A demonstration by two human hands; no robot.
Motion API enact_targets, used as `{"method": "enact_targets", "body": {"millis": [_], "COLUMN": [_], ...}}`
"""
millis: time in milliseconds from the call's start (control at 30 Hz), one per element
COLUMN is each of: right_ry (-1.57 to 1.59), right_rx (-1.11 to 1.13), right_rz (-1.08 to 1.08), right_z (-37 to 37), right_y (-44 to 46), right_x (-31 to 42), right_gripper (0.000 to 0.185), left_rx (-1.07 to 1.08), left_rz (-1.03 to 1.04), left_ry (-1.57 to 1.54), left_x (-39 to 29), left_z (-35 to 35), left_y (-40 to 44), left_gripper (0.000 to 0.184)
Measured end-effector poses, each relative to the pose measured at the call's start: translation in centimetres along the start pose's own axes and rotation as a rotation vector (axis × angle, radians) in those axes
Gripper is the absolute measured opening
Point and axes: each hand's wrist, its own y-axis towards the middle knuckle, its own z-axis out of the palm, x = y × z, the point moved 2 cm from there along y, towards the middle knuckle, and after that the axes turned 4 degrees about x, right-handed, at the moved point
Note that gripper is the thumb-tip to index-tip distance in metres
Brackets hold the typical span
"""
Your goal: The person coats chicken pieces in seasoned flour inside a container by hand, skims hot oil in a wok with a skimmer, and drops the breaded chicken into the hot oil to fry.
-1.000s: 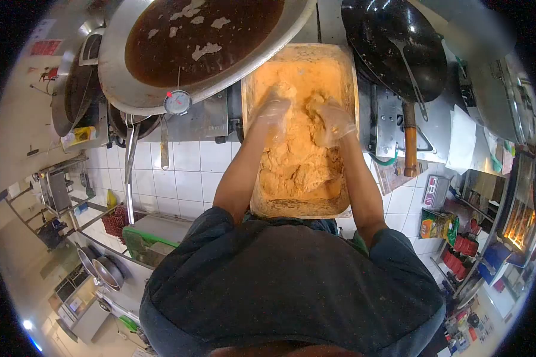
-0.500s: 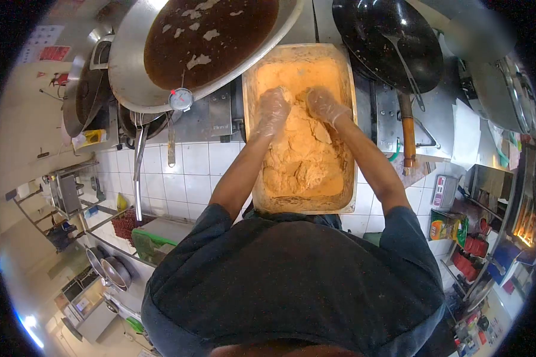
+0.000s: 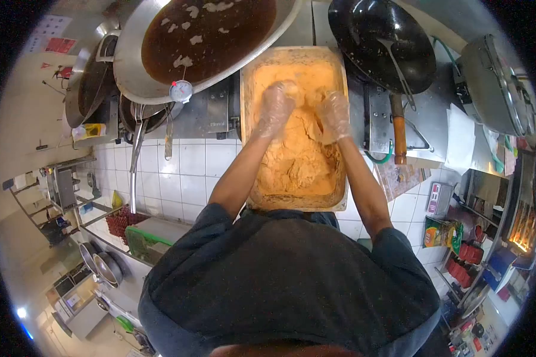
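Observation:
A deep rectangular tray (image 3: 242, 160) holds orange, flour-like breading (image 3: 298, 74) with lumpy coated pieces (image 3: 298, 175) heaped toward my body. Both hands wear clear plastic gloves and are in the tray's far half. My left hand (image 3: 276, 109) is on the left side, its fingers curled down toward the breading. Opposite it, my right hand (image 3: 335, 116) is near the right wall, fingers closed at an orange-coated lump. Breading and slight blur hide the fingertips, so what either hand grips cannot be made out.
At the upper left stands a large metal pan (image 3: 122, 77) of dark oil, with a dial thermometer (image 3: 181, 91) on its rim. A black wok (image 3: 363, 41) with a ladle (image 3: 399, 71) stands upper right, its wooden handle (image 3: 399, 137) reaching toward me. White paper (image 3: 462, 140) lies at right.
My right hand has turned and shifted slightly toward me. My left hand has moved a little within the breading. The whole view has shifted slightly.

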Motion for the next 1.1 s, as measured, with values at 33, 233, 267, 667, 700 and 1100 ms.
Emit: {"method": "enact_targets", "body": {"millis": [33, 233, 267, 667, 700, 1100], "right_ry": [-0.071, 0.172, 0.322, 0.398, 0.508, 0.147], "right_rx": [0.028, -0.025, -0.003, -0.092, 0.000, 0.192], "right_rz": [-0.019, 0.013, 0.032, -0.335, -0.127, -0.458], "right_z": [0.5, -6.1, -9.4, -33.2, -34.7, -3.6], "right_y": [-0.8, 0.8, 1.7, 18.5, 19.9, 38.8], "right_x": [-0.1, 0.9, 2.0, 11.9, 14.1, 16.9], "right_gripper": [0.013, 0.015, 0.015, 0.020, 0.013, 0.016], "left_rx": [0.024, 0.203, 0.164, -0.153, -0.327, 0.148], "left_rz": [0.015, -0.028, 0.081, 0.571, 0.698, 0.169], "left_ry": [-0.006, -0.003, 0.017, 0.403, 0.555, 0.704], "left_x": [-0.6, -8.1, -9.1, -22.2, -21.9, -3.7], "left_z": [0.1, -3.1, -4.0, -22.2, -23.1, -24.5], "left_y": [-0.1, -3.3, -3.2, 6.3, 7.1, 22.6], "left_gripper": [0.029, 0.029, 0.029, 0.028, 0.020, 0.016]}}
